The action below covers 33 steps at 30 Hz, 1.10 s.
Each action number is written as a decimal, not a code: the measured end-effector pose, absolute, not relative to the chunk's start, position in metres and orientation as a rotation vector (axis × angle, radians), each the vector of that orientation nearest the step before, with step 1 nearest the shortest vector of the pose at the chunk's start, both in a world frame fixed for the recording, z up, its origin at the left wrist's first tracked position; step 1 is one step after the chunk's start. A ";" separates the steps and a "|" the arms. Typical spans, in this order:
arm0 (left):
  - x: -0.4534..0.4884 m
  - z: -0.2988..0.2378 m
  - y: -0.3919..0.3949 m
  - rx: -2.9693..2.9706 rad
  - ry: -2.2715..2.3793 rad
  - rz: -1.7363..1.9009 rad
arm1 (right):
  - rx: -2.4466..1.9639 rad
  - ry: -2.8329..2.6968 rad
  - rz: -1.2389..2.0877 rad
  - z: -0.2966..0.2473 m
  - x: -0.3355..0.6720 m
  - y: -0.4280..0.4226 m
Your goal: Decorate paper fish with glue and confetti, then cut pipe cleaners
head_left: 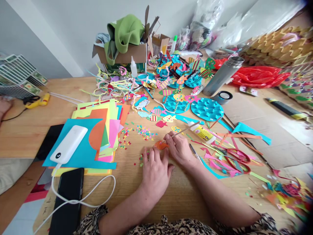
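An orange paper fish [160,145] lies on the wooden table in front of me. My left hand [155,169] rests palm down, fingers stretched out, with its fingertips at the fish's lower edge. Held in a pinch by my right hand [179,148] is a thin wooden stick [187,128], slanting up to the right; its lower end is at the fish, partly hidden by the fingers. Small confetti pieces [144,132] lie just beyond my hands. Several finished-looking paper fish [157,111] with stripes and dots are spread farther back.
Left are stacked coloured papers [105,114], a white power bank [69,143] and a black phone [67,199]. Right are a glue bottle [201,132], red-handled scissors [236,160] and paper scraps. Behind stand a grey flask [222,76] and a cardboard box [129,54]. Another person's hand [5,106] shows far left.
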<state>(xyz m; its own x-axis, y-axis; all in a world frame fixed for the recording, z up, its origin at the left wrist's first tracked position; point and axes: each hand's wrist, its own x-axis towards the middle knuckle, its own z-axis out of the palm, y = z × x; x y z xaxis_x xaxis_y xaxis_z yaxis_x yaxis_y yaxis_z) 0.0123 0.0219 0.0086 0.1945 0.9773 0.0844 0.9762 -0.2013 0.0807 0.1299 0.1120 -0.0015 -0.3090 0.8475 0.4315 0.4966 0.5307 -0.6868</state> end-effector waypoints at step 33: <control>0.012 0.008 0.022 2.415 1.971 0.192 | -1.097 -1.969 0.577 -0.001 0.129 0.113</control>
<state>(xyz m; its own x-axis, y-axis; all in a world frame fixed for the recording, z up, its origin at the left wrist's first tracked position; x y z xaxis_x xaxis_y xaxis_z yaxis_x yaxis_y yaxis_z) 0.0122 0.0222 0.0081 0.1956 0.9771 0.0832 0.9749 -0.2030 0.0918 0.1294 0.1126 -0.0014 -0.3112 0.8530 0.4190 0.4921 0.5219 -0.6968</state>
